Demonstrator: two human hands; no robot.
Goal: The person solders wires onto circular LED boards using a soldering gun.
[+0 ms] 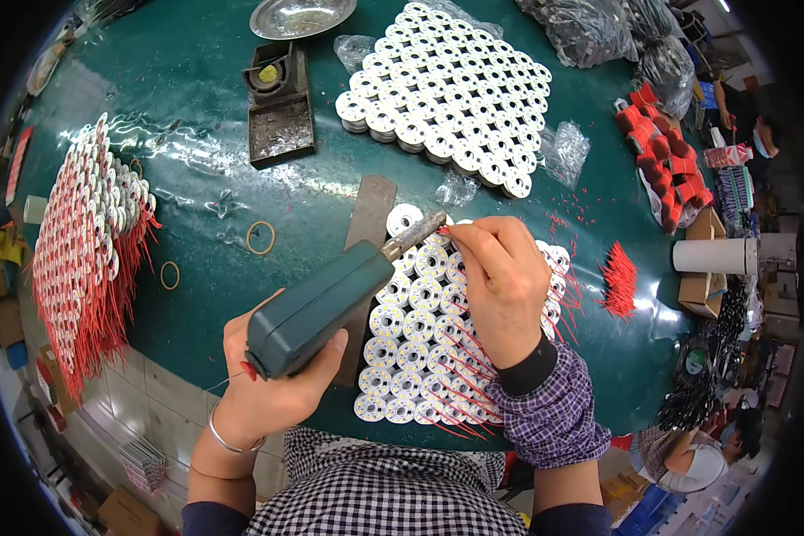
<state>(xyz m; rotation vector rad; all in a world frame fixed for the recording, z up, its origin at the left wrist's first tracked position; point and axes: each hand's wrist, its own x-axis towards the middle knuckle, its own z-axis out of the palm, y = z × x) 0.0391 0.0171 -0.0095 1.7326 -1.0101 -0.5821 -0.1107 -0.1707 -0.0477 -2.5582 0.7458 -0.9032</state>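
My left hand (272,393) is wrapped round the handle of a dark green soldering gun (317,308). Its metal tip points up and right, reaching the far part of a panel of round white LED boards (413,323) in front of me. Close to that tip, my right hand (509,286) pinches a short red wire (443,230) against a board. Red wires (460,384) trail from several boards along the panel's right side. My right hand and sleeve cover part of the panel. A flat metal strip (371,210) lies along its left edge.
A stack of LED board panels (438,89) lies at the back. Wired panels (94,241) stand at the left. Cut red wires (618,281) and red bundles (661,156) lie at the right. A soldering stand tray (281,129), metal dish (302,18) and rubber bands (261,238) lie further left. Other people are at the right.
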